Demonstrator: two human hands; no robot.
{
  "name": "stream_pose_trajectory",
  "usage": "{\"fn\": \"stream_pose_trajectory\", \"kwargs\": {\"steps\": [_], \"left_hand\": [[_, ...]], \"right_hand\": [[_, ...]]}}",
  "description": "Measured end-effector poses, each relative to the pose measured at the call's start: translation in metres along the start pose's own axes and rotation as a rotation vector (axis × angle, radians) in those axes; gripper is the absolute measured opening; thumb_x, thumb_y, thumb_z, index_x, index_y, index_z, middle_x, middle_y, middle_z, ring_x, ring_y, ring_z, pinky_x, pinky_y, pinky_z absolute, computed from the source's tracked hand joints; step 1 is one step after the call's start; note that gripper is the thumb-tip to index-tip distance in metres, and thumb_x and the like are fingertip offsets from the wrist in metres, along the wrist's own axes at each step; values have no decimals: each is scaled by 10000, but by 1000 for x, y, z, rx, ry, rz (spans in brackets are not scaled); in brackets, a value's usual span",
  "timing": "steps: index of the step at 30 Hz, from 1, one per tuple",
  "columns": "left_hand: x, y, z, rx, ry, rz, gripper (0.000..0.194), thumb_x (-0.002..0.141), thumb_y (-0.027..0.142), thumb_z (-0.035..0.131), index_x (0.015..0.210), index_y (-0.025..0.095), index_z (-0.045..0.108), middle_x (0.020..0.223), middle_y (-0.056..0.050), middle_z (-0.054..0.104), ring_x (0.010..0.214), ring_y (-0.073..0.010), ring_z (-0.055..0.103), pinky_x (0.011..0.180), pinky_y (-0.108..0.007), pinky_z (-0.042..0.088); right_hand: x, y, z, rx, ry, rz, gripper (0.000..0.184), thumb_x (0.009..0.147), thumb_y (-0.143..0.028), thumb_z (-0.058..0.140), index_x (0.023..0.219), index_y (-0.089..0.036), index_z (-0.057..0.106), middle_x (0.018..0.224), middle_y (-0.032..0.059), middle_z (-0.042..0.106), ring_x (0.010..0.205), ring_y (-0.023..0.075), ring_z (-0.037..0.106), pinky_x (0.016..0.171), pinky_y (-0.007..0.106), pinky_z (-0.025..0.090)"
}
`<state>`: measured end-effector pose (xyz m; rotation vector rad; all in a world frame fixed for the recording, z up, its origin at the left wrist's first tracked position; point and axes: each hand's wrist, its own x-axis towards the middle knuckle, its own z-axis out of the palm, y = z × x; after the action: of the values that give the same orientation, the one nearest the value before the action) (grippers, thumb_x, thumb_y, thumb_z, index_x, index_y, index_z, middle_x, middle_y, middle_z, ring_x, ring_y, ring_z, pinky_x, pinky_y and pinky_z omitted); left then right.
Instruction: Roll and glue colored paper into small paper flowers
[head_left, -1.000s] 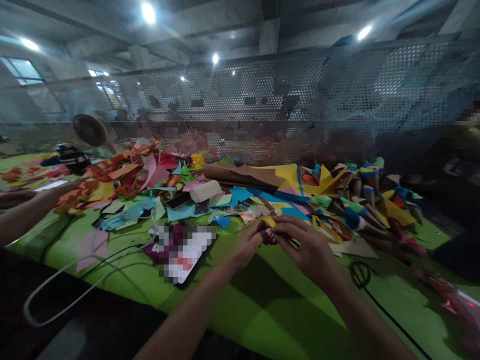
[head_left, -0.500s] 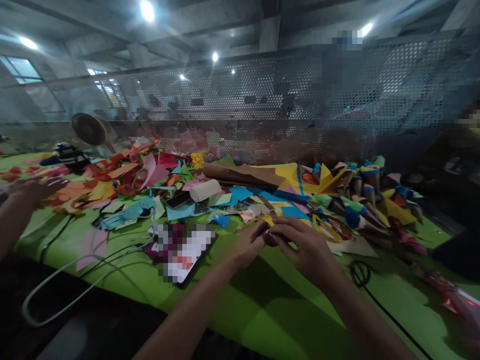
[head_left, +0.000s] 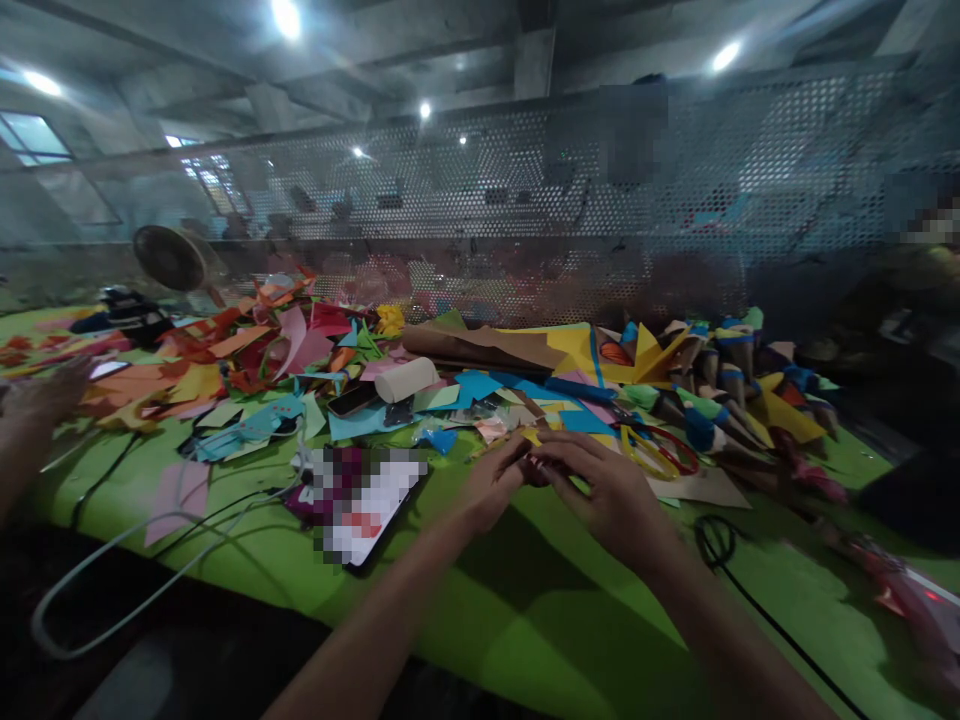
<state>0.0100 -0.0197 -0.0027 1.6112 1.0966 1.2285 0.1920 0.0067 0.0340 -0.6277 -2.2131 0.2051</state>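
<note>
Green tabletop point(head_left: 465, 620), two busy hands, one tiny mystery item

Lit phone point(head_left: 386, 490) on the table is the landmark here, so everything goes off that. Just right of it, the wearer's left hand point(head_left: 491, 488) and right hand point(head_left: 611, 490) meet fingertip to fingertip. Both are curled nearly closed, pinching one small reddish item point(head_left: 537, 468) between them. It's mostly covered by fingers, so no telling exactly what it is. A bit of yellow shows right behind the fingertips, and it's unclear if that's part of it or just paper on the table.

Left of the phone and touching it, there's something purple point(head_left: 302, 503), partly blurred out. Beyond the phone sits a pale roll point(head_left: 406, 380), with a brown paper roll point(head_left: 480, 346) farther back. Way off to the phone's left, another person's hand point(head_left: 46, 395) is by the orange paper scraps point(head_left: 124, 385), pretty blurry. A black cord point(head_left: 716, 545) lies coiled well right of the phone, past the right hand.
</note>
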Motion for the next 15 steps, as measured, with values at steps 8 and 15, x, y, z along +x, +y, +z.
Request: {"fn": "stream_pose_trajectory", "kwargs": {"steps": [8, 15], "left_hand": [[2, -2, 1, -59, 11, -2, 182, 930, 329, 444, 936, 187, 559, 880, -10, 551, 818, -160, 487, 778, -275, 433], [2, -3, 2, -22, 30, -4, 212, 936, 350, 433, 896, 181, 554, 857, -14, 544, 798, -158, 479, 746, -270, 423]], "right_hand": [[-2, 3, -1, -43, 60, -15, 171, 928, -155, 599, 1035, -229, 710, 1130, 80, 743, 1031, 216, 715, 873, 338, 594], [-3, 5, 0, -76, 38, -11, 174, 936, -167, 580, 1033, -246, 701, 1145, 76, 738, 1032, 223, 716, 850, 348, 599]]}}
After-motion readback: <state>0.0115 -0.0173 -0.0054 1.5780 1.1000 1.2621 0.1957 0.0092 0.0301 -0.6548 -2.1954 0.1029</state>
